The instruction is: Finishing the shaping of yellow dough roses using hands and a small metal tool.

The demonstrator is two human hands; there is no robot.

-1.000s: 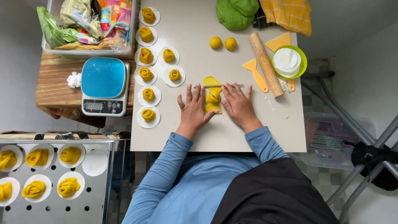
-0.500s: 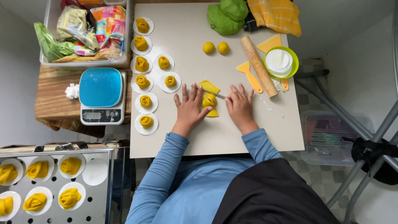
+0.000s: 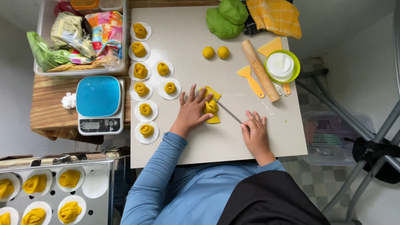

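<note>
My left hand (image 3: 192,110) lies flat with fingers spread on a piece of yellow dough (image 3: 211,106) in the middle of the beige table (image 3: 216,143). The dough is partly rolled up on a flat yellow strip, and my fingers hide its left side. My right hand (image 3: 255,132) is to the right and nearer to me, closed on the end of a thin metal stick (image 3: 228,112). The stick's far tip reaches the dough. Two yellow dough balls (image 3: 215,52) sit further back.
Several shaped yellow buns on white paper rounds (image 3: 145,88) line the table's left. A blue scale (image 3: 99,104) and a bin of packets (image 3: 81,37) stand left. Rolling pin (image 3: 260,70), yellow scrapers (image 3: 251,80), green bowl (image 3: 282,66), green dough (image 3: 226,18) are at back. Steamer tray (image 3: 41,196) sits lower left.
My right hand has pulled away from the dough to the right and toward me, now holding the thin stick by its end. My left hand stays pressed on the dough.
</note>
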